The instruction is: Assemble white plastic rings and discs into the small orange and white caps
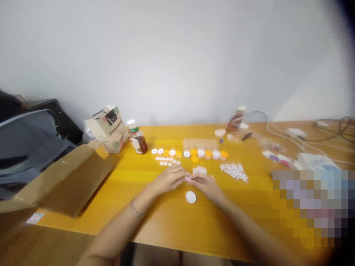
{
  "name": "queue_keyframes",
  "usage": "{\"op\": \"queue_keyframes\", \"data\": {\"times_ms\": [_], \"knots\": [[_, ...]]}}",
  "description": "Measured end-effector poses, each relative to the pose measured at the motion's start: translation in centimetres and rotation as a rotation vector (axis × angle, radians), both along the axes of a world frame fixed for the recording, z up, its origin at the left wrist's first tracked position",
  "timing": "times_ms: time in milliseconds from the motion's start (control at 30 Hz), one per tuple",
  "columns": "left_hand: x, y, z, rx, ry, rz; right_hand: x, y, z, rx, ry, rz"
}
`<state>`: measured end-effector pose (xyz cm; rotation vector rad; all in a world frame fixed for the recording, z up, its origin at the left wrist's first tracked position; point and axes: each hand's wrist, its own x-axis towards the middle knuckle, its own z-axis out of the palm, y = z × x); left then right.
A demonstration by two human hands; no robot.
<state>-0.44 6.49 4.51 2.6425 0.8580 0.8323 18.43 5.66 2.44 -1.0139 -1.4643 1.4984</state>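
My left hand (169, 178) and my right hand (204, 183) meet fingertip to fingertip over the yellow table (166, 218), both pinching a tiny white piece (188, 178) between them. A white round cap (190, 197) lies just below the hands. Beyond them sit a small heap of white pieces (200, 170), a larger heap (234, 171), rows of small white discs (167, 160), and a row of white and orange caps (205, 153). A bracelet is on my left wrist.
A brown-liquid bottle (138, 139) and a small printed carton (108, 129) stand at the back left, next to an open cardboard box (66, 181). Another bottle (235, 120) is at the back. Cables (305, 140) and a white device (316, 162) lie at the right.
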Motion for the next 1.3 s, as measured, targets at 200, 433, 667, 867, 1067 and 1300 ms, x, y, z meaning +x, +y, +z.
{"op": "queue_keyframes", "data": {"times_ms": [200,433,667,867,1067,1300], "knots": [[0.4,0.5,-1.1,-0.225,-0.391,0.222,-0.3,0.0,-0.3,-0.015,0.140,-0.138],[2.4,0.3,-2.6,-0.535,-0.612,0.323,-0.6,-0.3,-0.2,-0.044,0.159,-0.169],[2.4,0.1,-2.5,-0.314,-0.588,0.319,-0.4,-0.1,-0.2,-0.046,0.116,-0.191],[2.5,0.0,-2.5,-0.228,-0.562,0.295,-0.4,-0.1,-0.4,-0.062,0.126,-0.187],[2.6,-0.1,-2.5,-0.186,-0.550,0.307,-0.4,-0.1,-0.2,-0.077,0.146,-0.196],[2.8,-0.5,-2.2,-0.295,-0.569,0.319,-0.6,-0.2,-0.4,-0.140,0.245,-0.228]]}}
